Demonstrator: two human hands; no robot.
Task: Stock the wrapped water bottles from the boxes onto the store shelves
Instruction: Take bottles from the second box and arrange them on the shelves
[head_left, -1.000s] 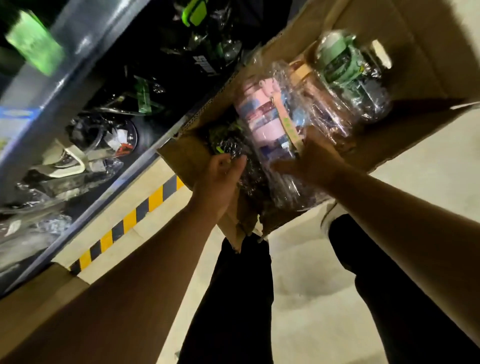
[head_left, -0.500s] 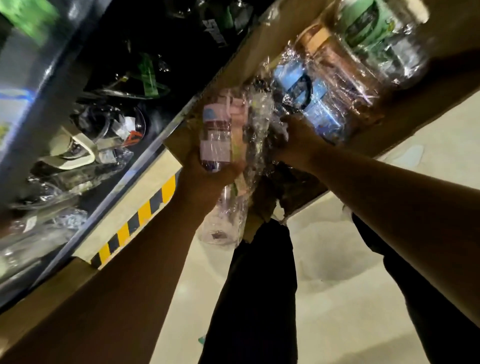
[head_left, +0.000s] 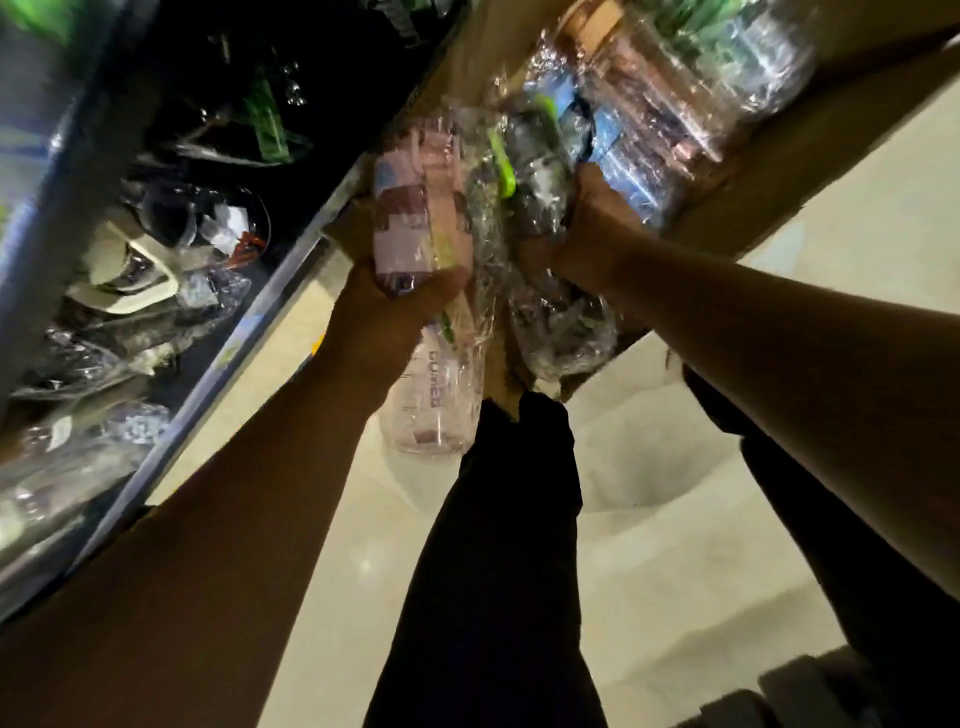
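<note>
Just outside the near corner of the cardboard box: pink wrapped bottle, clasped round its middle by the left hand, clear base hanging toward the floor. Right beside it, dark green-trimmed wrapped bottle, crinkled film clutched in the right hand. Deeper in the box, further wrapped bottles. Off left, metal shelf with blurred wrapped stock.

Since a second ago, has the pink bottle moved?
Yes. The left hand has drawn the pink bottle out of the cardboard box, past its near edge.
</note>
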